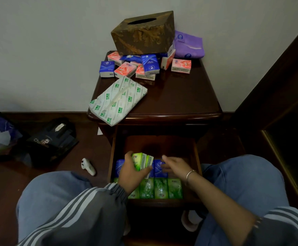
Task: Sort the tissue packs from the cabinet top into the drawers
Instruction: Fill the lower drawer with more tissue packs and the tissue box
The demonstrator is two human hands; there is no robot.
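— While the left hand (132,172) grips what looks like two green packs (142,161) above the open drawer (111,157), what is the right hand (175,166) doing?

— It hovers just beside them, over the drawer. The fingers are loosely spread and hold nothing. It is a little blurred. A bracelet (190,174) sits on that wrist.

— How does the left hand hold the packs?

— The thumb is on the far side and the fingers curl under the near side. The packs are pinched together and tilted.

— What lies in the drawer?

— A row of green packs (160,188) lies side by side along the front. Blue packs (159,168) lie just behind them, partly hidden by both hands.

— And the cabinet top (180,96)?

— At the back is a heap of small pink and blue packs (147,65). One pink pack (181,65) lies a little apart to the right. A brown tissue box (142,32) rests on the heap, near the wall. A purple pack (189,44) lies just to its right, in the back corner.

— Anything nearer the front?

— A large white-and-green pack (118,100) lies at an angle on the front left corner and overhangs the edge.

— And the floor?

— A black bag (54,137) lies to the left of the cabinet. A small white object (88,166) lies near the person's left knee. I cannot tell what it is.
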